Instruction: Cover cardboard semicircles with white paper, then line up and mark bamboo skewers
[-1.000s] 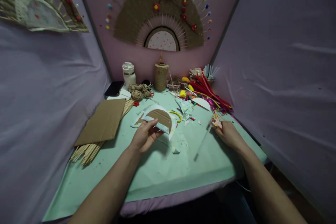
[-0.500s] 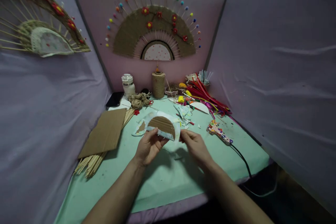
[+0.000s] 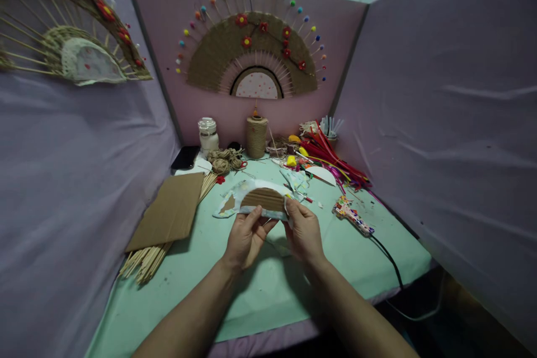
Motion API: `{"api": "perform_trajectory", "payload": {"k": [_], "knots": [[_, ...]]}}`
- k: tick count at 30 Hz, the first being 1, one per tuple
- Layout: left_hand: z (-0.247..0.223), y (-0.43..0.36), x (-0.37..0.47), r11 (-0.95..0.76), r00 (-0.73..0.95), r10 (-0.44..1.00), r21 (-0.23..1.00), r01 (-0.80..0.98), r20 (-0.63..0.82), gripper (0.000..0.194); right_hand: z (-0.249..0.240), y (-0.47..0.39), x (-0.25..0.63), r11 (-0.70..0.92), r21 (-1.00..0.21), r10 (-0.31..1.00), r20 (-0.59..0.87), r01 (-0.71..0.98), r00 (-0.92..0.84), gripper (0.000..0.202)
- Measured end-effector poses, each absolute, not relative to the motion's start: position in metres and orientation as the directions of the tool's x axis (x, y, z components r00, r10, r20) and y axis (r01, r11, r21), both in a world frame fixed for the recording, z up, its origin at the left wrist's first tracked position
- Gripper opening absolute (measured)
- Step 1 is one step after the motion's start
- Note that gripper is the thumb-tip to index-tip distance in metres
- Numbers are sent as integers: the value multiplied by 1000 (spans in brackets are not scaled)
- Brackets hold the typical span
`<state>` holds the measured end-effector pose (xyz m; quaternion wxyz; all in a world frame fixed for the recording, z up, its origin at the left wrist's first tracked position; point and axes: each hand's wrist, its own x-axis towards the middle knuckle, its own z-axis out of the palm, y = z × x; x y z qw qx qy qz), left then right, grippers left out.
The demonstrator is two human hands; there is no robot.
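A brown cardboard half-circle (image 3: 263,199), bordered by pale printed fabric, is held up over the table. My left hand (image 3: 247,235) grips its straight lower edge, thumb on the front and fingers behind. At its right corner my right hand (image 3: 302,228) pinches the fabric edge against the cardboard. Behind the half-circle, to the left, lies a pale fabric scrap (image 3: 226,205) with a brown patch showing. Scissors (image 3: 298,192) with a red-tipped part rest just beyond my right hand, by another fabric scrap (image 3: 297,178).
A glue gun (image 3: 353,217) with a black cord lies at right. Cardboard (image 3: 170,210) over wooden sticks (image 3: 146,264) sits at left. Behind stand a twine spool (image 3: 256,137), a jar (image 3: 208,134) and red pipe cleaners (image 3: 331,154). A decorated fan (image 3: 210,64) hangs on the back panel.
My right hand has moved in against the half-circle's right corner, folding the loose fabric strip over its edge. My left hand keeps its hold. The view has shifted slightly.
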<state>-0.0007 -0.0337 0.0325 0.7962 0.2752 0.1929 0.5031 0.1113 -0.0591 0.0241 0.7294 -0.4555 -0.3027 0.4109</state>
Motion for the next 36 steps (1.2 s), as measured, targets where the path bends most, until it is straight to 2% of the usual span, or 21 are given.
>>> {"api": "perform_trajectory", "payload": {"k": [4,8,10,14,17,21,26,31,33,36], "knots": [[30,-39,3,302,385,923,640,-707,-11,27,20,-58,110,300,-945,797,173,-131,579,32],[29,-40,4,290,361,932,626,-724,-14,27,19,-58,113,326,-943,757,219,-65,616,28],[31,-38,4,310,358,933,601,-737,-42,28,19,-59,119,339,-935,803,229,-104,550,31],[34,-31,1,381,378,918,530,-757,-119,29,13,-60,130,288,-895,908,143,-341,394,48],[33,-27,2,420,393,905,491,-763,-163,28,8,-59,129,236,-874,915,54,-425,399,39],[28,-28,4,381,343,924,501,-778,-169,29,3,-56,119,231,-876,895,22,-422,445,31],[24,-35,8,295,294,951,584,-757,-99,29,0,-55,114,281,-921,836,97,-271,540,30],[25,-37,10,252,261,962,601,-758,-73,28,3,-59,114,260,-945,819,108,-197,564,34],[25,-33,9,281,271,957,587,-759,-107,24,5,-60,117,235,-946,859,94,-225,503,43],[24,-27,7,339,292,941,542,-769,-174,20,5,-60,124,199,-901,933,54,-385,355,58]]}}
